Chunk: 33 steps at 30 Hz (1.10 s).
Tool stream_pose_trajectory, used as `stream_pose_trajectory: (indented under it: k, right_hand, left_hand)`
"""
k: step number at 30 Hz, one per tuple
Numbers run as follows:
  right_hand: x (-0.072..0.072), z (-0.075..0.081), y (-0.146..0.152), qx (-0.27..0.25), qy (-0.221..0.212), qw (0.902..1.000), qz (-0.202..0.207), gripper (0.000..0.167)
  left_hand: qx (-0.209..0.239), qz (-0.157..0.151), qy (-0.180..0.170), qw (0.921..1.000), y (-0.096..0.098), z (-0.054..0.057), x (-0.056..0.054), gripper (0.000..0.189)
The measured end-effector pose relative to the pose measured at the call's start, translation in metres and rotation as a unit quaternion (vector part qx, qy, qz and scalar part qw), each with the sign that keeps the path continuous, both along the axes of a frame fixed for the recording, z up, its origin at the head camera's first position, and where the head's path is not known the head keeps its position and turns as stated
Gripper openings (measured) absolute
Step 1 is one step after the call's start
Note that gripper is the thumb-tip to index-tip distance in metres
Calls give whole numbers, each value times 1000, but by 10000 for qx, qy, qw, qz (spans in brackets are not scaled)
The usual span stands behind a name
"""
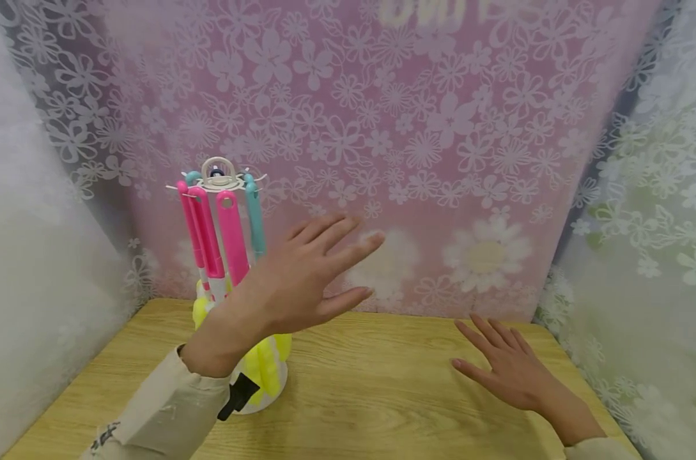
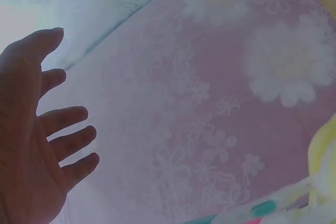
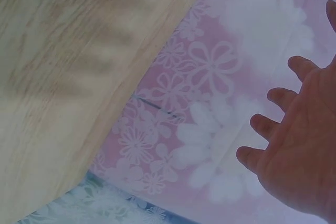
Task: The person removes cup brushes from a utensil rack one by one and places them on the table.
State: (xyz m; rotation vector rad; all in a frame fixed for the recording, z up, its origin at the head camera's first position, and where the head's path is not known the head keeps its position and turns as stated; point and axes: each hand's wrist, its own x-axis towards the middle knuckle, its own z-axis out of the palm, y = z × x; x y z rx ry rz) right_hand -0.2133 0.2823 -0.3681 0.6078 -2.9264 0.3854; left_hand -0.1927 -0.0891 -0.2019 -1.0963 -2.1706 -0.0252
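Now, from the head view, the left hand [image 1: 301, 275] is hovering mid-frame, its fingers extending nearly straight and its thumb spreading away, with nothing in its grasp. Its cream sleeve [image 1: 158, 409] is reaching in from below. Behind that wrist, a tool stand [image 1: 224, 184] is standing upright on the left part of the wooden table [image 1: 382, 396]. 3 pink handles [image 1: 231, 233] are hanging from its white top, a teal handle [image 1: 255, 220] is hanging beside them, and bright yellow heads [image 1: 267, 367] are bulging out lower down. Over on the other side, the right hand [image 1: 509, 370] is hanging over the table, well apart from the stand, fingers fanning out. A pink flowered cloth [image 1: 382, 147] is covering the back.

Across to the left wrist view: 5 digits are stretching into free air in front of the cloth, while teal, white and yellow parts, probably the stand's tools, are blurring in the lower right corner.

On the right wrist view, the empty hand is spreading its fingers at the right edge, and soft shadows are falling across the tabletop.
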Motion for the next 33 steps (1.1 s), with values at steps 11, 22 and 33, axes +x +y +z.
stream_pose_trajectory:
  k: [11,22,33]
  right_hand:
    - [-11,20,-24,150,232,9994,230,72]
    - [-20,44,-61,55,264,9982,542,72]
    - [-21,39,-79,37,231,9977,633,71]
  left_hand:
    - [24,274,186,9994,-27,37,5,60]
    - [463,876,107,9950,-73,61,-2,60]
    - [863,1685,-152,9818,-111,55,-13,58]
